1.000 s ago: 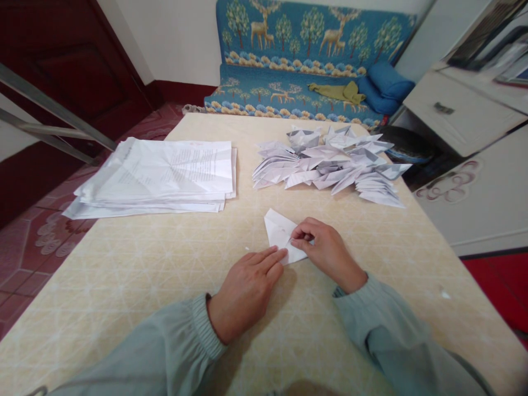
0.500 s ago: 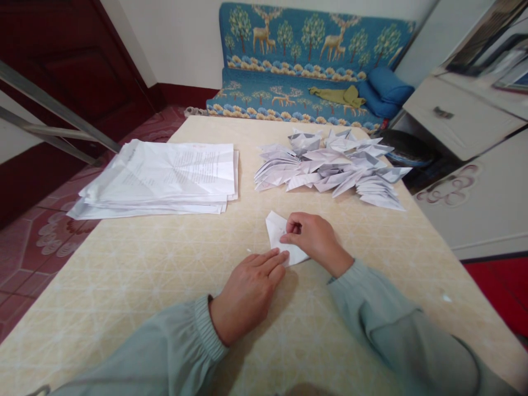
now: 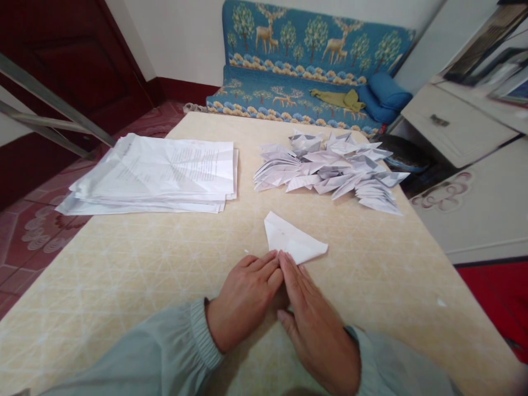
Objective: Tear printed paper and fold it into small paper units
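touching folded paper (image 3: 293,240) near illegible print (image 3: 200,166)

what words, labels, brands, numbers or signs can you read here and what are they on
None can be read.
Top sheet of the paper stack: rows of printed text, too small and blurred to read.
White folded paper at the hands' fingertips: faint marks only, nothing legible.
Pile of folded paper pieces: no legible words.
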`<state>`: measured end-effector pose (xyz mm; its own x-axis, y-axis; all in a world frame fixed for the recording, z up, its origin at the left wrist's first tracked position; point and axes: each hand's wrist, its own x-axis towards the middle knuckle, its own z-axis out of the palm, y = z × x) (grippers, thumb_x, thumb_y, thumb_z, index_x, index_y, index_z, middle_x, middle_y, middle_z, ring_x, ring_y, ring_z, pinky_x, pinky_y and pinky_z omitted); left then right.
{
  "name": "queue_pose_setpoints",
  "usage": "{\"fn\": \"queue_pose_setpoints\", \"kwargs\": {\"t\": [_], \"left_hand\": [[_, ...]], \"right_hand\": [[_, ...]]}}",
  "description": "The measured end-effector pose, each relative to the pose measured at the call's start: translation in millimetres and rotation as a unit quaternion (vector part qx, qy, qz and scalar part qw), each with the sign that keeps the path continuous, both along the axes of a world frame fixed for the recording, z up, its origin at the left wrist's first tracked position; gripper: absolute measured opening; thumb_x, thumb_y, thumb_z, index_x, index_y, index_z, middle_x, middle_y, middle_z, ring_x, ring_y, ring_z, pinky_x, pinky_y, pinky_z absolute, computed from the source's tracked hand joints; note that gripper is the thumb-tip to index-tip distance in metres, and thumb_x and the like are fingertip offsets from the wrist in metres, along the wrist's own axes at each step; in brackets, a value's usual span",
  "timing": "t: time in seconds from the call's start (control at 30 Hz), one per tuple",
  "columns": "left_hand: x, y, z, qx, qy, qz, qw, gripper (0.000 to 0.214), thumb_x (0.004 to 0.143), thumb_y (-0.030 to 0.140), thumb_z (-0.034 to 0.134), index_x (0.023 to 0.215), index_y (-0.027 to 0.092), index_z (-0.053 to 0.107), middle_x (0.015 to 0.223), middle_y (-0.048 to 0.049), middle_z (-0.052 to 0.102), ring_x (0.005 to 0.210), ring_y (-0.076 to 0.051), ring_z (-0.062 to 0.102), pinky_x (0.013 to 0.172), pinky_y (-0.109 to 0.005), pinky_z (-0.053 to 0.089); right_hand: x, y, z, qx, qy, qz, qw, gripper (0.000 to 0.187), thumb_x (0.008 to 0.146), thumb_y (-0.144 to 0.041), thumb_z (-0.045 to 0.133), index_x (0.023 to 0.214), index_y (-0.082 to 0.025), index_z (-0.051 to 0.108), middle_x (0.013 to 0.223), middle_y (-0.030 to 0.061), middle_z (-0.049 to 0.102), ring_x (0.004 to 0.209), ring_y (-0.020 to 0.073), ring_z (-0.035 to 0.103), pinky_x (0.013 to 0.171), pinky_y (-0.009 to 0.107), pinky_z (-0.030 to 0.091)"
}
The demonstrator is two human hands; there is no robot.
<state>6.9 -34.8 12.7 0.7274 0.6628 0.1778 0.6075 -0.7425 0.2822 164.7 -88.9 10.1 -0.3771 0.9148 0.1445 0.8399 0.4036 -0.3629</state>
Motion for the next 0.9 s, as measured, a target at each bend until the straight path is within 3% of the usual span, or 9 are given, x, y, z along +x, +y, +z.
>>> {"fn": "queue_pose_setpoints", "kwargs": {"t": [0.13,0.33,0.43,0.53,0.63,0.73,0.83,0.9], "left_hand": [[-2,0,-1.8,0.003,0.009,0.003,1.000,0.030,0.086,0.017,0.049,0.116,0.014,0.053,0.132,-0.0071,0.053,0.125,-0.022,0.045,0.094,-0.036,0.036],[-3,0,-1.6,0.017,0.018,-0.007,1.000,0.034,0.084,0.009,0.046,0.116,0.014,0.054,0.136,-0.0067,0.049,0.125,-0.022,0.045,0.091,-0.036,0.038],[-2,0,-1.6,0.017,0.014,-0.005,1.000,0.033,0.083,0.008,0.045,0.115,0.014,0.054,0.135,-0.0069,0.050,0.125,-0.022,0.045,0.091,-0.036,0.038],[-1,-1,-1.8,0.015,0.008,0.000,1.000,0.033,0.084,0.010,0.046,0.116,0.014,0.054,0.135,-0.0067,0.050,0.124,-0.022,0.046,0.092,-0.036,0.038],[-1,-2,-2.3,0.013,-0.003,0.003,1.000,0.036,0.084,0.012,0.047,0.120,0.015,0.051,0.134,-0.0072,0.051,0.124,-0.021,0.046,0.094,-0.036,0.037],[-1,-2,-3.4,0.012,-0.008,-0.003,1.000,0.035,0.084,0.011,0.048,0.119,0.014,0.052,0.134,-0.0079,0.051,0.125,-0.021,0.045,0.096,-0.035,0.036],[-1,-1,-4.3,0.013,-0.005,0.000,1.000,0.034,0.084,0.008,0.046,0.117,0.014,0.053,0.135,-0.0079,0.051,0.124,-0.021,0.045,0.095,-0.036,0.038],[0,-1,-4.0,0.014,-0.012,0.003,1.000,0.033,0.085,0.008,0.046,0.117,0.014,0.053,0.134,-0.0083,0.051,0.123,-0.022,0.047,0.094,-0.036,0.039]], "right_hand": [[10,-3,-5.8,0.008,-0.071,0.017,0.997,0.078,0.082,-0.042,0.052,0.143,-0.005,0.021,0.151,0.0170,0.018,0.139,0.0297,0.012,0.109,0.052,0.025],[49,7,-7.7,0.027,-0.135,-0.062,0.989,0.092,0.076,-0.062,0.051,0.140,-0.001,0.027,0.148,0.0230,0.021,0.138,0.0345,0.014,0.108,0.055,0.024],[55,7,-0.6,0.037,-0.157,-0.096,0.982,0.092,0.076,-0.065,0.050,0.139,0.000,0.029,0.146,0.0248,0.026,0.137,0.0357,0.018,0.109,0.057,0.021],[36,0,7.6,0.059,-0.146,-0.101,0.982,0.092,0.077,-0.064,0.049,0.140,-0.002,0.027,0.147,0.0235,0.025,0.137,0.0357,0.017,0.109,0.058,0.019],[18,-4,4.4,0.053,-0.119,-0.011,0.991,0.093,0.077,-0.065,0.046,0.143,-0.004,0.022,0.150,0.0193,0.020,0.139,0.0321,0.014,0.110,0.053,0.021],[28,9,-5.0,0.040,-0.116,0.047,0.991,0.092,0.079,-0.065,0.043,0.143,-0.004,0.021,0.149,0.0187,0.021,0.139,0.0297,0.015,0.109,0.050,0.024],[51,32,-1.3,0.035,-0.133,-0.060,0.989,0.085,0.084,-0.064,0.036,0.142,-0.002,0.025,0.146,0.0232,0.027,0.137,0.0316,0.021,0.108,0.056,0.021],[54,42,9.7,0.046,-0.112,-0.066,0.990,0.085,0.084,-0.066,0.029,0.143,-0.004,0.023,0.145,0.0241,0.029,0.136,0.0322,0.023,0.107,0.059,0.018]]}}
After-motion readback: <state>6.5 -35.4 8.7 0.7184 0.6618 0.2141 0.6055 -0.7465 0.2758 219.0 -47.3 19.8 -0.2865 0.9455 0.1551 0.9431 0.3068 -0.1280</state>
